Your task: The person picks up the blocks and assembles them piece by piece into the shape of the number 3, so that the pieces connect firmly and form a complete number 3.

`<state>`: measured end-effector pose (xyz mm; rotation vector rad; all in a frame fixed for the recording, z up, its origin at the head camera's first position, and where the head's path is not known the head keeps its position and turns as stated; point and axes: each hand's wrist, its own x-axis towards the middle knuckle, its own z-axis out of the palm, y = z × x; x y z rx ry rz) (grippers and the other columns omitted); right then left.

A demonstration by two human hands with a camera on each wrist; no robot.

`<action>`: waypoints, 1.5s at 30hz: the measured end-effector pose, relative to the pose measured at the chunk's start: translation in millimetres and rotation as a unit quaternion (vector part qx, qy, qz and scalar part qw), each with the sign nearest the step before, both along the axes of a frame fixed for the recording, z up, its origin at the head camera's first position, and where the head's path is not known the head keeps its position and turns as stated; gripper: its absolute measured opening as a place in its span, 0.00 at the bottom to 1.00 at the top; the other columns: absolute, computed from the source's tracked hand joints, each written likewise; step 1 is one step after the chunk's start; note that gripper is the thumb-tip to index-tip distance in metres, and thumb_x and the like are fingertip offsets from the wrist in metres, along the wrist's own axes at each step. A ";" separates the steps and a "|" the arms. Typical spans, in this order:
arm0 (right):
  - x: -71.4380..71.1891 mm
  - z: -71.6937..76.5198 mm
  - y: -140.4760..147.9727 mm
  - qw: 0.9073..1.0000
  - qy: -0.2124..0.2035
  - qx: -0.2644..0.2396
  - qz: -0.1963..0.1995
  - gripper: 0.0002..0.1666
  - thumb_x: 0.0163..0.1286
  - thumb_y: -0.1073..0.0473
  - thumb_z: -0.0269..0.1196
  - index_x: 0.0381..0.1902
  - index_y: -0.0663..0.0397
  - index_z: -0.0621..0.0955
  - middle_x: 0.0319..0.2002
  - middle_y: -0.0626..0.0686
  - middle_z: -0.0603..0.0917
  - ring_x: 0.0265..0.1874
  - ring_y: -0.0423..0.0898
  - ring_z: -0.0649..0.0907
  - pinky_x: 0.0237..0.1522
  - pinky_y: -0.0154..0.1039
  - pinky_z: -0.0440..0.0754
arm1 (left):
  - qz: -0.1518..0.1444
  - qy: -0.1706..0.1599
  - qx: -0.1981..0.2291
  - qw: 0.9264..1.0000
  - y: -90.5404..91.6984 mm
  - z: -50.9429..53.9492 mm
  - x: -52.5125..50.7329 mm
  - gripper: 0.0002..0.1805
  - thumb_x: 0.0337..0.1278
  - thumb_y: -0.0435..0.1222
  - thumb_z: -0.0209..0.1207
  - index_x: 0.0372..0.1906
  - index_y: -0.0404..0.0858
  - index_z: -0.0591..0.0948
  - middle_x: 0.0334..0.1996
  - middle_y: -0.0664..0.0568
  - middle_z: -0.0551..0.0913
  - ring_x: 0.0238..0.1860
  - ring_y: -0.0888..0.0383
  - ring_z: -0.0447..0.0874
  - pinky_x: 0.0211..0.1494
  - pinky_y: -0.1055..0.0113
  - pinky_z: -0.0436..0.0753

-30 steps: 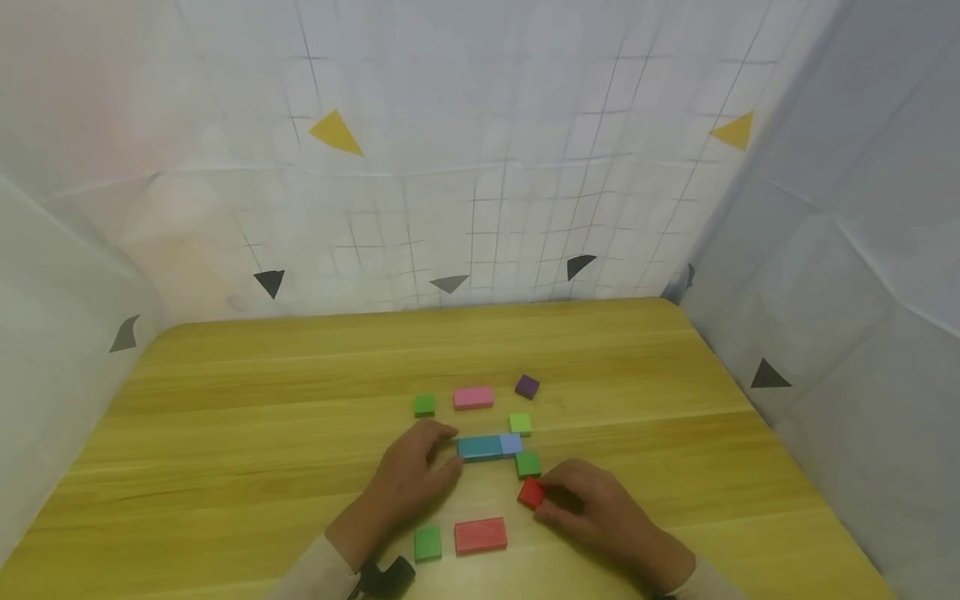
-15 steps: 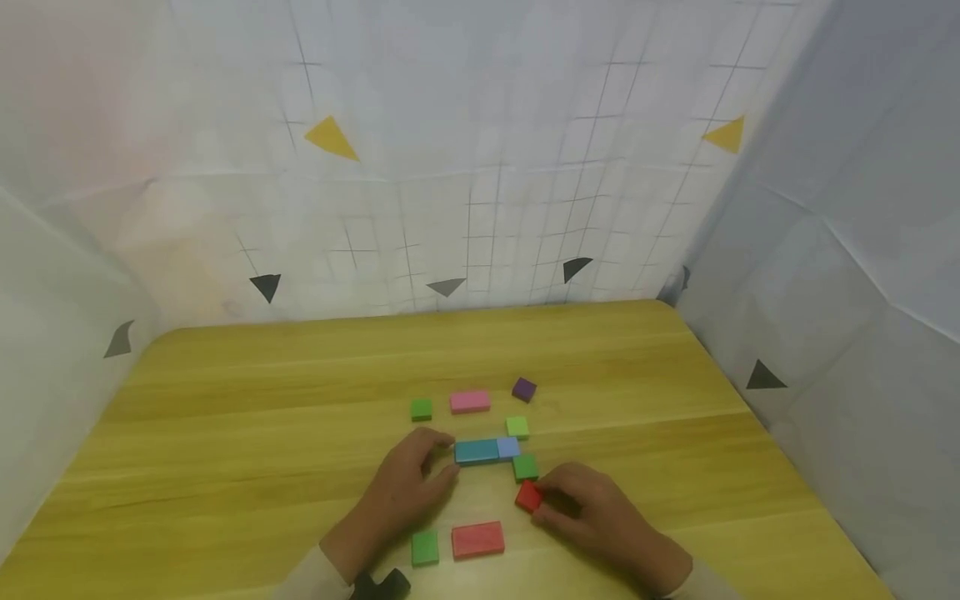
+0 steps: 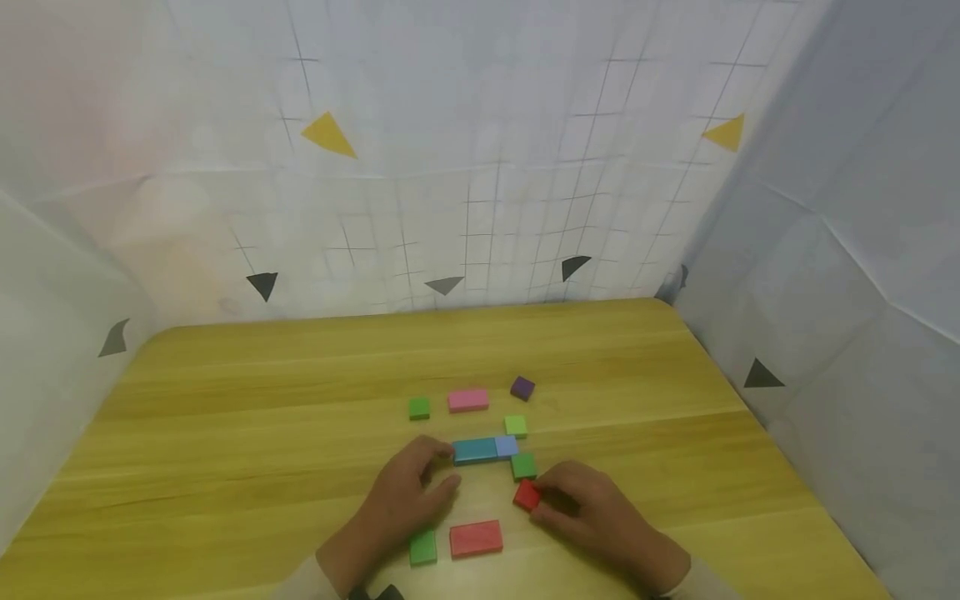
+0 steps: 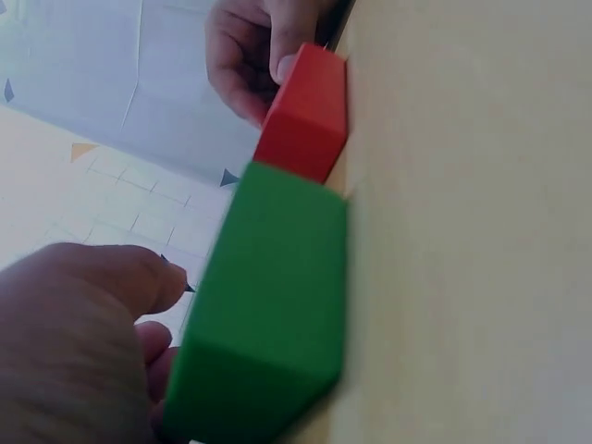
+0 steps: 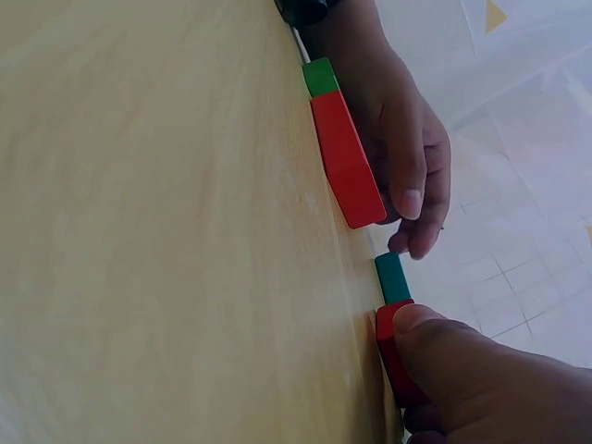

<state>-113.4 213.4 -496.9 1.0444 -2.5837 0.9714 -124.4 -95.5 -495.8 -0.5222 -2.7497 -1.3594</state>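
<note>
My right hand (image 3: 607, 517) pinches a small red block (image 3: 527, 496) on the wooden table; in the right wrist view my thumb presses on the red block (image 5: 394, 356). Just behind it lies a green block (image 3: 523, 467), touching the light blue block (image 3: 506, 447) that adjoins a teal block (image 3: 475, 451). My left hand (image 3: 401, 492) has relaxed, parted fingers, the index fingertip at the teal block's left end and the thumb lower, off the block. In the left wrist view a large green block (image 4: 268, 287) stands near my left hand (image 4: 83, 324).
A long red block (image 3: 476, 539) and a green block (image 3: 423, 548) lie at the front. Farther back are a green block (image 3: 419, 408), a pink block (image 3: 468, 401), a purple block (image 3: 522, 388) and a lime block (image 3: 515, 426). White sheets surround the table (image 3: 262, 367).
My left hand has shifted slightly toward the front, its thumb farther from the teal block. My right hand stays at the small red block. The head view has tilted slightly.
</note>
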 end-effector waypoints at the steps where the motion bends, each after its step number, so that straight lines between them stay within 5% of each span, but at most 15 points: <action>1: 0.2 0.2 0.0 1.000 -0.002 0.000 -0.001 0.16 0.63 0.49 0.71 0.49 0.40 0.83 0.44 0.35 0.82 0.41 0.33 0.81 0.44 0.35 0.84 | -0.005 0.000 -0.001 1.000 -0.1 -0.5 0.5 0.18 0.61 0.47 0.65 0.54 0.48 0.80 0.47 0.63 0.81 0.40 0.64 0.76 0.47 0.67 0.81; 19: 0.2 0.3 0.3 0.999 -0.032 0.011 -0.009 0.18 0.65 0.46 0.69 0.51 0.39 0.83 0.46 0.34 0.82 0.45 0.33 0.81 0.47 0.36 0.84 | -0.071 -0.010 -0.025 0.997 -0.2 3.1 10.4 0.18 0.62 0.52 0.62 0.53 0.51 0.82 0.49 0.67 0.82 0.52 0.65 0.78 0.60 0.56 0.79; 31: -2.1 -4.6 1.2 1.000 0.003 0.005 -0.004 0.17 0.63 0.47 0.71 0.49 0.39 0.83 0.44 0.34 0.82 0.43 0.32 0.81 0.46 0.34 0.83 | -0.104 0.080 -0.072 0.989 3.2 -0.1 13.6 0.12 0.62 0.53 0.63 0.45 0.53 0.83 0.42 0.69 0.82 0.46 0.68 0.79 0.54 0.61 0.79; 45: -3.1 -6.4 2.2 1.000 -0.005 0.004 -0.006 0.16 0.62 0.46 0.71 0.48 0.37 0.83 0.45 0.32 0.81 0.43 0.30 0.80 0.46 0.32 0.82 | -0.136 0.041 -0.134 0.981 8.1 12.7 19.1 0.20 0.63 0.59 0.57 0.45 0.50 0.83 0.43 0.64 0.83 0.47 0.65 0.79 0.54 0.63 0.81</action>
